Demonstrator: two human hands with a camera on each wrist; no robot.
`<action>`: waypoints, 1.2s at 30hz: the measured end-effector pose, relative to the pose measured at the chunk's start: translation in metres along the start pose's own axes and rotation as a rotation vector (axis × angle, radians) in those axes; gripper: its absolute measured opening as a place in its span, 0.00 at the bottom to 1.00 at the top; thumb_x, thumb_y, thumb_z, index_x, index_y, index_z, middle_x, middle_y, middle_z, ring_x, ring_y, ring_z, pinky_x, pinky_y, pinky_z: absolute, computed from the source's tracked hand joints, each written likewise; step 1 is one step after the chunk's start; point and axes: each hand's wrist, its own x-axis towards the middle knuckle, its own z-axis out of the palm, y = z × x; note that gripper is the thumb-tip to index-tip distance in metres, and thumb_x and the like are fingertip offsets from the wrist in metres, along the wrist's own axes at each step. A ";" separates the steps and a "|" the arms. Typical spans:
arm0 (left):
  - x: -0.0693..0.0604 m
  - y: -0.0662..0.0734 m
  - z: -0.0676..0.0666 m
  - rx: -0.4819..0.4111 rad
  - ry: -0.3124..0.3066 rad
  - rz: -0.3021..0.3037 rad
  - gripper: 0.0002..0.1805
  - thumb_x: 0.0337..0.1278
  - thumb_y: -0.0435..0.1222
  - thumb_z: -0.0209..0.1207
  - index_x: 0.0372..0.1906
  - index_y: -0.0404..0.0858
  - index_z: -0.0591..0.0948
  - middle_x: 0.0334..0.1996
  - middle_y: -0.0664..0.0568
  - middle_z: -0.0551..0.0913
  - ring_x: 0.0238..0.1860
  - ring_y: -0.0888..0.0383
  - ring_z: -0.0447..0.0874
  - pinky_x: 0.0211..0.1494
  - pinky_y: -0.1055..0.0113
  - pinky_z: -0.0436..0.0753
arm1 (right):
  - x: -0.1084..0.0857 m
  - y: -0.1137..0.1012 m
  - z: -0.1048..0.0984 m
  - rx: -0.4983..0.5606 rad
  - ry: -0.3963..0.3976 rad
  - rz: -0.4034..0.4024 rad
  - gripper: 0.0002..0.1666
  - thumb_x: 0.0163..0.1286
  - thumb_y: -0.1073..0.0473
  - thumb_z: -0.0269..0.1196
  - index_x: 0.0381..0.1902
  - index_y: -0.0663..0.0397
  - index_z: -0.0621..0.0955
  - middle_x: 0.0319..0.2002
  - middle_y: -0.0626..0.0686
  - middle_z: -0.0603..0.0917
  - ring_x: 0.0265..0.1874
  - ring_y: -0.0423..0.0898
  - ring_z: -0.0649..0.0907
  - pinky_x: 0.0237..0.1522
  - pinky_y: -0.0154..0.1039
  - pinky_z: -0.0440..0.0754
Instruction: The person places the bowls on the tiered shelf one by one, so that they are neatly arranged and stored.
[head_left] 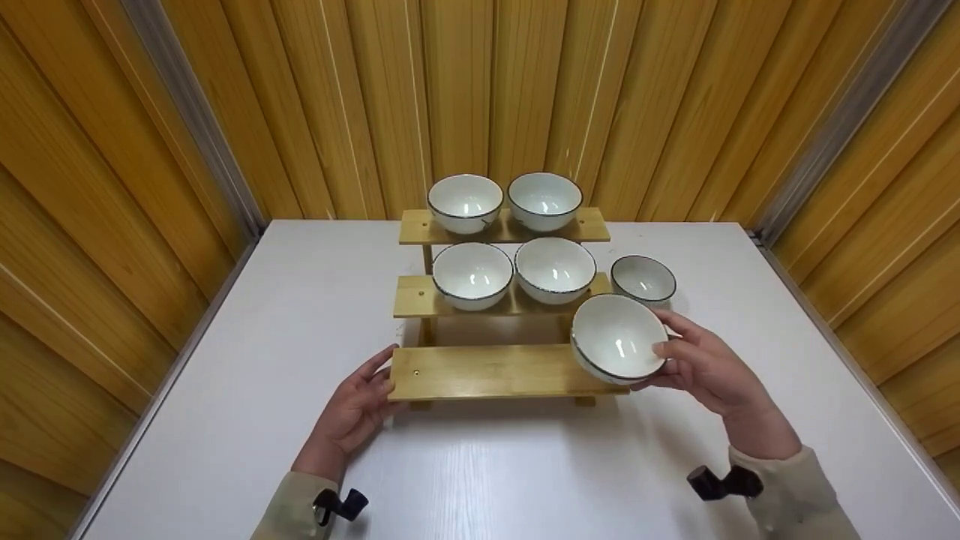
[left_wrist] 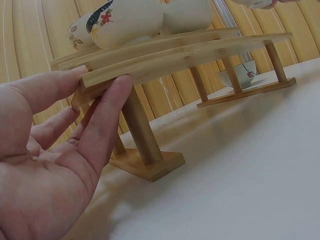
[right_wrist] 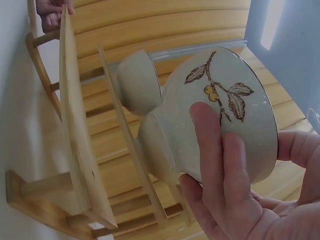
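My right hand [head_left: 701, 364] holds a white dark-rimmed bowl [head_left: 616, 337], thumb at its rim and fingers along the outside. The bowl hangs tilted over the right end of the lowest step; a brown leafy twig with yellow berries decorates its side [right_wrist: 220, 90]. My left hand [head_left: 358, 405] grips the left end of that lowest step of a three-step wooden rack [head_left: 487, 373]; in the left wrist view, its fingers [left_wrist: 107, 115] pinch the board's corner. Two bowls stand on the top step and two, a left bowl [head_left: 472, 276] and a right bowl [head_left: 555, 270], on the middle step.
Another bowl [head_left: 643, 279] stands on the white table [head_left: 315, 300], right of the rack and just behind the held bowl. Wood-patterned panels [head_left: 450, 90] enclose the table at the back and both sides.
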 end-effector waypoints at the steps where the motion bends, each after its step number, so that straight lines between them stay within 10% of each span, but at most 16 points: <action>1: 0.000 0.000 0.000 0.002 0.000 -0.001 0.39 0.73 0.24 0.50 0.83 0.40 0.52 0.65 0.49 0.76 0.58 0.54 0.84 0.61 0.57 0.83 | 0.004 0.001 0.005 -0.005 -0.001 0.013 0.27 0.77 0.70 0.48 0.69 0.43 0.70 0.54 0.51 0.84 0.42 0.49 0.91 0.48 0.49 0.90; 11: -0.001 0.000 0.002 0.000 0.011 -0.001 0.39 0.72 0.24 0.51 0.83 0.39 0.52 0.66 0.49 0.75 0.59 0.54 0.84 0.61 0.59 0.84 | 0.044 0.017 0.051 -0.017 -0.035 0.122 0.39 0.73 0.68 0.53 0.79 0.63 0.56 0.57 0.56 0.79 0.45 0.49 0.91 0.48 0.51 0.89; 20: 0.001 0.001 0.003 0.006 0.008 -0.010 0.39 0.73 0.24 0.51 0.83 0.39 0.52 0.66 0.48 0.74 0.61 0.54 0.83 0.62 0.59 0.83 | 0.081 0.039 0.090 -0.030 -0.015 0.169 0.41 0.69 0.67 0.56 0.78 0.63 0.60 0.69 0.66 0.67 0.43 0.54 0.88 0.46 0.52 0.89; 36: -0.001 0.003 0.001 -0.046 -0.012 -0.021 0.39 0.73 0.24 0.50 0.83 0.40 0.51 0.65 0.49 0.75 0.61 0.54 0.83 0.63 0.59 0.84 | 0.111 0.063 0.120 0.018 -0.007 0.188 0.43 0.68 0.68 0.57 0.79 0.66 0.56 0.62 0.65 0.73 0.36 0.47 0.89 0.45 0.45 0.90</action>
